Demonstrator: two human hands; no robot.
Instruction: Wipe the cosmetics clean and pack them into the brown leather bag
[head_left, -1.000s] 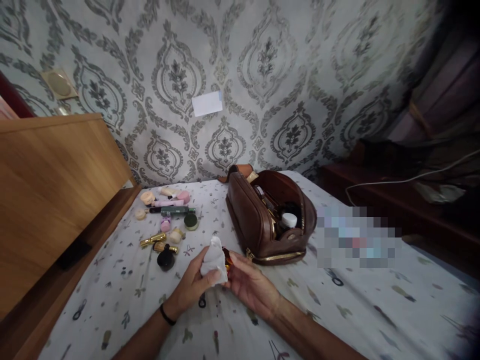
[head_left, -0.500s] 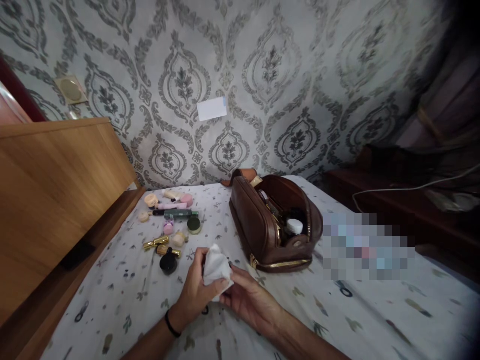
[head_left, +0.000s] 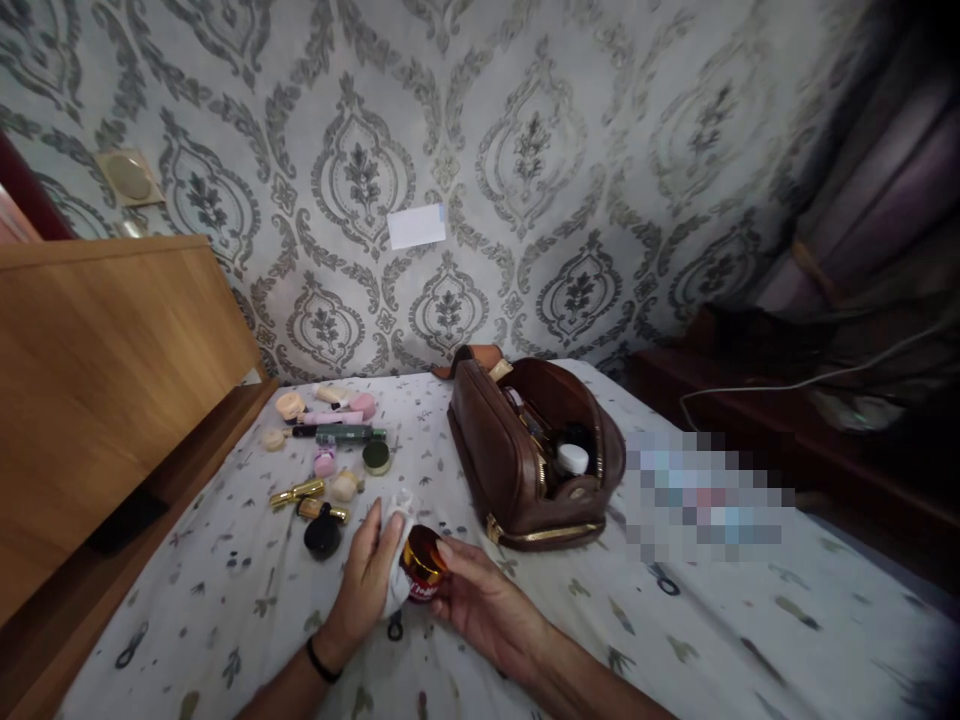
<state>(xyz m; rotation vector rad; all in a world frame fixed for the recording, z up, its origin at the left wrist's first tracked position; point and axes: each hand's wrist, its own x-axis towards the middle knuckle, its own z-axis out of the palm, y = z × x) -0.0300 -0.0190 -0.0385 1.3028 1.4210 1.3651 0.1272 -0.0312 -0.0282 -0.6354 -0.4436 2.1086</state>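
My right hand [head_left: 484, 598] grips a small red jar with a shiny gold lid [head_left: 424, 560], thumb at the lid and fingers below. Against the jar's left side, my left hand [head_left: 367, 572] holds a crumpled white cloth [head_left: 400, 560], its fingers closed over it. Beyond my hands stands a brown leather toiletry bag [head_left: 487, 455], unzipped, with a white-capped jar [head_left: 573, 459] and other items inside. Left of my hands lie a round black jar [head_left: 322, 537], a gold tube [head_left: 298, 493] and a dark green-lidded jar [head_left: 376, 457].
More cosmetics lie at the back left, among them a green tube [head_left: 345, 433], a pink jar [head_left: 363, 404] and a peach jar [head_left: 289, 405]. A wooden panel [head_left: 120, 400] borders the patterned sheet [head_left: 247, 610] on the left. The patterned wall [head_left: 517, 200] rises behind; a pale cable [head_left: 795, 385] runs at right.
The white cloth has shifted left and the red jar with its gold lid now shows between my hands; before, the cloth hid it. The view has turned slightly right.
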